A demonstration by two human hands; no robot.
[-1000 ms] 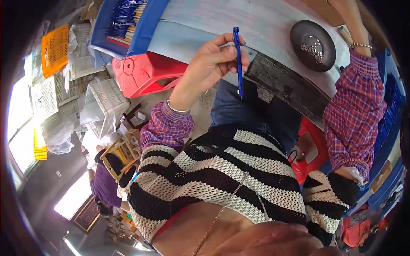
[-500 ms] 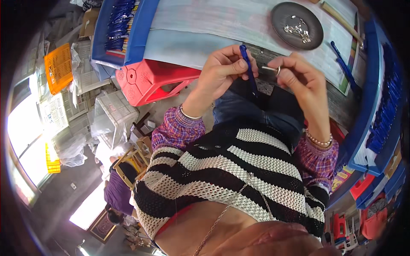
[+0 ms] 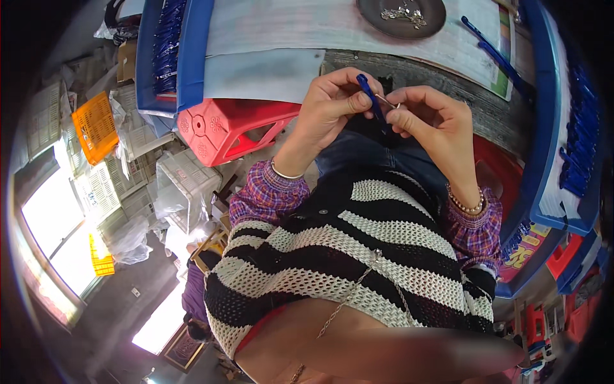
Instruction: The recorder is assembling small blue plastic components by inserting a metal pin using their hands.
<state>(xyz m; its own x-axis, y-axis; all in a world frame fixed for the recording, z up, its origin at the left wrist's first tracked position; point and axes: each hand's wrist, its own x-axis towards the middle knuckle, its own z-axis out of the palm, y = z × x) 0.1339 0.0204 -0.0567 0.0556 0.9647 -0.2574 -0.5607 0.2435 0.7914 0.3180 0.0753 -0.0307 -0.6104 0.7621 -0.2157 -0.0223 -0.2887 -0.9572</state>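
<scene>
Pink and yellow are colouring a lettered panel (image 3: 526, 253). The blue pen (image 3: 373, 104) is slanting from upper left to lower right, the left hand (image 3: 336, 105) pinching it, the right hand (image 3: 435, 118) gripping a thin metal piece (image 3: 385, 101).

A slim, dark blue pen (image 3: 373, 104) is held in the air on the person's side of the round dark dish (image 3: 436, 16), slanting, its end nearer the dish leaning left. A thin, silvery metal piece (image 3: 385, 100), also on that side of the dish, points at the pen; contact is too small to tell.
</scene>
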